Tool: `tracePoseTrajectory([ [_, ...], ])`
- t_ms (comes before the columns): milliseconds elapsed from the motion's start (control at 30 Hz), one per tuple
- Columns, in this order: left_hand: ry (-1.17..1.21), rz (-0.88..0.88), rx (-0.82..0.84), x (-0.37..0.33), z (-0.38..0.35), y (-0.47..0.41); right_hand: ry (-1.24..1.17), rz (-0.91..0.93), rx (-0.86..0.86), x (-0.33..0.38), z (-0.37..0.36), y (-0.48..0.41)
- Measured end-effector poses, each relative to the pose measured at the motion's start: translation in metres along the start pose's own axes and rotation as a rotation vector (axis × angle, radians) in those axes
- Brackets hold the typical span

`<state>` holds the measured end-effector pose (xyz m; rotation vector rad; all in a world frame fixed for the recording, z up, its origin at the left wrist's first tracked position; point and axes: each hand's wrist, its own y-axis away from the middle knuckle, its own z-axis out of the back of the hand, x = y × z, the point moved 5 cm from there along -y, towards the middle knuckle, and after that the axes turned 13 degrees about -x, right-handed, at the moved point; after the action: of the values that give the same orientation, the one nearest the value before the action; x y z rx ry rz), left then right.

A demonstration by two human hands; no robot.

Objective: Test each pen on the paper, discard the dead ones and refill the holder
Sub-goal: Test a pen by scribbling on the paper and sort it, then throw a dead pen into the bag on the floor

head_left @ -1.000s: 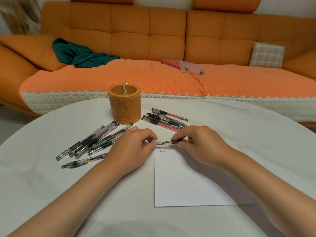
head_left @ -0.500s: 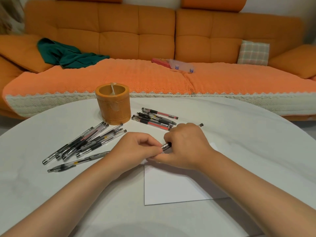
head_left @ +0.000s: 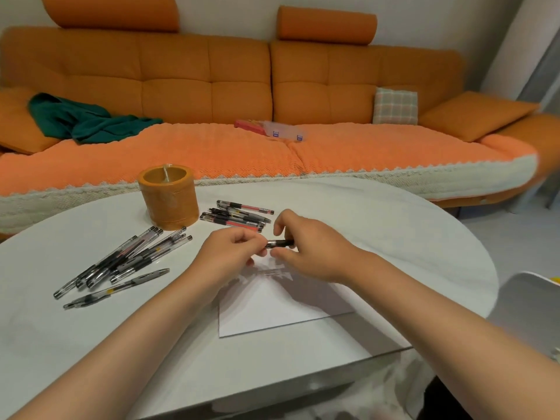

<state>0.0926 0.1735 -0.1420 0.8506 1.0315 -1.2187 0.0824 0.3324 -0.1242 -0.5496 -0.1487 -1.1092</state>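
Observation:
My left hand [head_left: 233, 253] and my right hand [head_left: 309, 247] meet above the top edge of a white sheet of paper [head_left: 272, 307]. Between them they hold one black-gripped pen [head_left: 278, 244] level, a little above the table. The left fingers pinch its left end, which they hide. My right thumb and fingers curl round its dark grip. The orange cylindrical pen holder [head_left: 168, 197] stands behind and to the left. A fan of several pens [head_left: 127, 259] lies left of my hands. A smaller bunch of pens [head_left: 236, 215] lies just behind them.
The round white table [head_left: 394, 237] ends close at the front right. A white chair back [head_left: 527, 301] stands at the right edge. Behind the table runs an orange sofa [head_left: 212, 86] with a green cloth [head_left: 81, 119] and a clear plastic case [head_left: 281, 131].
The pen has come up off the paper and both hands have shifted slightly. The right fingers have loosened round the pen's grip, and the view has swung right.

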Motion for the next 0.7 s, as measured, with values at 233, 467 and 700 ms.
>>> tracePoseTrajectory([
  [233,-0.087,-0.244,0.122,-0.066,-0.083,0.021,-0.061,-0.190,-0.122,-0.062,0.091,0.050],
  [467,-0.257,-0.486,0.285,-0.102,-0.203,0.041,-0.060,-0.472,-0.193,-0.157,0.167,0.124],
  [700,-0.566,-0.762,0.447,-0.104,-0.320,0.068,-0.045,-0.733,-0.125,-0.246,0.182,0.221],
])
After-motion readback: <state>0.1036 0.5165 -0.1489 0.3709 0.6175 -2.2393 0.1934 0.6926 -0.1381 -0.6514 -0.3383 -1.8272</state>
